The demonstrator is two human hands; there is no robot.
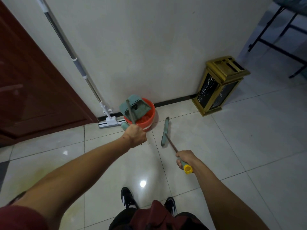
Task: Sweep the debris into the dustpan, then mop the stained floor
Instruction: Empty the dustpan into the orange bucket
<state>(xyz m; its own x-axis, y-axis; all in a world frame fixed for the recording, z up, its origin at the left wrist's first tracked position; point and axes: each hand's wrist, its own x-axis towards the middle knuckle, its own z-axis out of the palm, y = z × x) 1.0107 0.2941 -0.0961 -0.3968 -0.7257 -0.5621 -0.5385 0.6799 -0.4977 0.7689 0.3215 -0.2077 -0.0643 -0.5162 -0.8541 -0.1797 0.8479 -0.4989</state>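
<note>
The sweeping looks nearly finished — the left hand [135,136] grips the handle of the dustpan [135,107], tipped over the red bucket [146,118], and the right hand [183,159] holds the broom [165,132] just above the floor. The mop [89,82] leans untouched on the wall, so mopping remains. Pale glossy tiles [232,146] — a faint yellowish stain at left; a gold bin [219,87] stands nearby.

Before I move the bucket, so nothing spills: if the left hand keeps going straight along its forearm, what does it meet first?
Likely the red bucket, right beyond the left hand; depth is uncertain.
</note>
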